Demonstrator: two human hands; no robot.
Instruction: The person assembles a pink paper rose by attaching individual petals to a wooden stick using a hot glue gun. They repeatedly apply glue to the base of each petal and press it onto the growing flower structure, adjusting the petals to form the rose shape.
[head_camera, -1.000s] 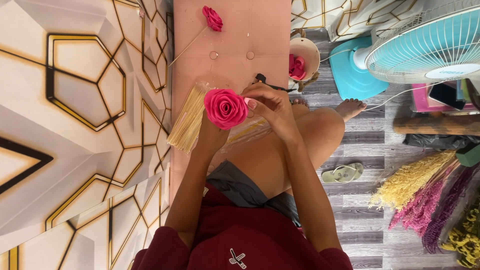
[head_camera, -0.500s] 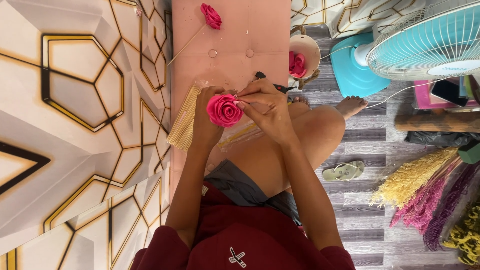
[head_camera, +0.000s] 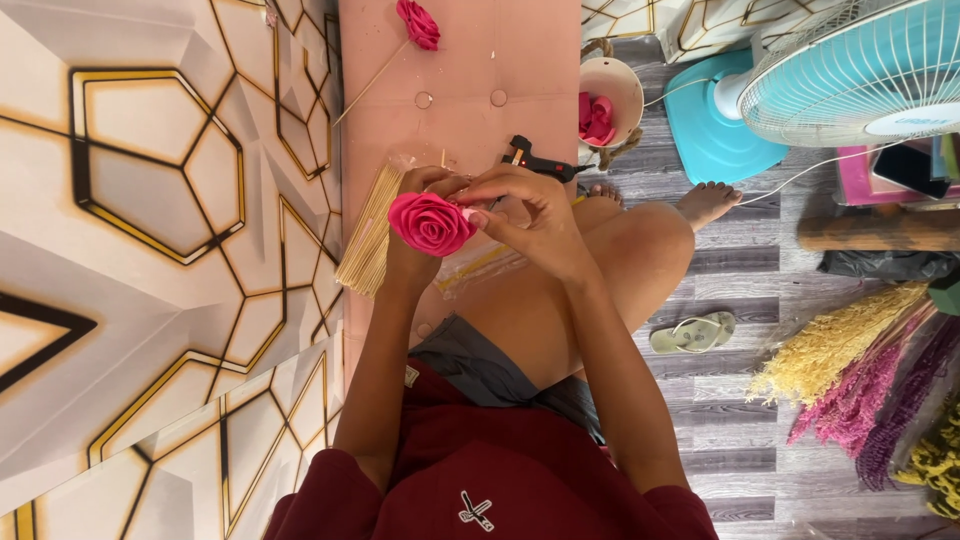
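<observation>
Cradling pink rose (head_camera: 432, 223) — 2 hands, bench-edge.

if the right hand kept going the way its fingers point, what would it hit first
The right hand has fingers pointing at the pink paper rose held in the left hand; it seems to touch the petals already, so the rose comes first.
</observation>
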